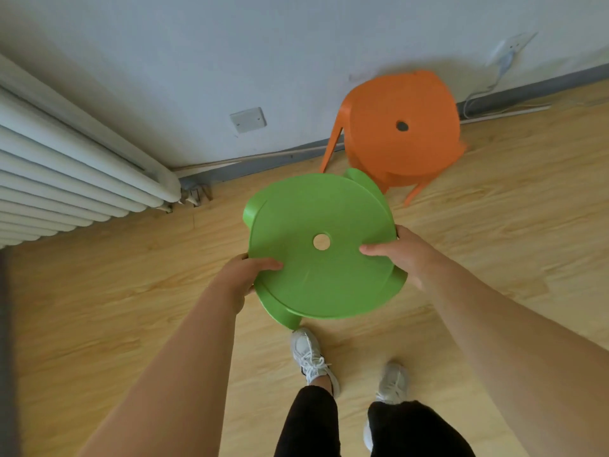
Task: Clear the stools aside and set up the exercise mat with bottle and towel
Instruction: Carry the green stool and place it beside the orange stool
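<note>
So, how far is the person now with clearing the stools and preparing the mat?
Looks done: the orange stool stands beside the wall. In hand: the left hand and right hand both grip the seat rim of the green stool, which seems lifted off the floor near the orange one. Left: setting this stool down, then the whole mat part; no mat, bottle or towel is in view.

- green stool (316,245)
- orange stool (402,127)
- white ribbed radiator (66,166)
- light wood-grain floor (131,308)
- pale grey wall (197,61)
- white sneakers (309,357)
- black trousers (309,423)
</note>
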Demonstrator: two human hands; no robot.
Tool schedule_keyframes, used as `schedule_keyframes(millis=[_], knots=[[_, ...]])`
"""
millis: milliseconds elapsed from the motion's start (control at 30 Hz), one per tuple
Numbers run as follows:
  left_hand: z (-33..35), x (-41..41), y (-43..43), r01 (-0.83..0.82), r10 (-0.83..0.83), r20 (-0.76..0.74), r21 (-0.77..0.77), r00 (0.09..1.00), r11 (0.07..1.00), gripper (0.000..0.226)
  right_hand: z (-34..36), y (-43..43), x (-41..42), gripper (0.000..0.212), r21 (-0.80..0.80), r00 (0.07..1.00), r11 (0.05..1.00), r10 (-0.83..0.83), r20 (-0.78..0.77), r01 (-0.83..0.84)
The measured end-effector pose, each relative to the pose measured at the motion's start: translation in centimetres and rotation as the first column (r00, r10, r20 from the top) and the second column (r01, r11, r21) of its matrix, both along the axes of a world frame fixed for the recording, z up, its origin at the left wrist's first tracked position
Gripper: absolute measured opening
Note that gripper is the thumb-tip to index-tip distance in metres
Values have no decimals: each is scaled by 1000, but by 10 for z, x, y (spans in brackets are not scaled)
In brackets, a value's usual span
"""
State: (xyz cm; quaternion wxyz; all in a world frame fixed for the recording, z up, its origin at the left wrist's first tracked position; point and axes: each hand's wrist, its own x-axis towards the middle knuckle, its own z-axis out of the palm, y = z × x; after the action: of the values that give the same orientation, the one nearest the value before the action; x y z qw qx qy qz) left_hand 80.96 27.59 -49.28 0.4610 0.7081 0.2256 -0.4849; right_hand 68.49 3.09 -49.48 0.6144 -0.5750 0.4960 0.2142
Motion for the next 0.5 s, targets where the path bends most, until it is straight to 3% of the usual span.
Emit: schedule_keyframes(millis=[233, 333, 500], knots=[[-21, 76, 7, -62, 58, 52, 73, 997, 995, 51, -17, 14, 91, 72, -5, 998, 998, 56, 33, -56], [-30, 104, 3, -97, 93, 73, 63, 993, 993, 49, -26, 7, 130, 70, -27, 992, 991, 128, 11, -127], [-51, 151, -7, -196, 188, 103, 74, 977, 978, 54, -46, 0, 192, 68, -9, 993, 994, 110, 50, -109]])
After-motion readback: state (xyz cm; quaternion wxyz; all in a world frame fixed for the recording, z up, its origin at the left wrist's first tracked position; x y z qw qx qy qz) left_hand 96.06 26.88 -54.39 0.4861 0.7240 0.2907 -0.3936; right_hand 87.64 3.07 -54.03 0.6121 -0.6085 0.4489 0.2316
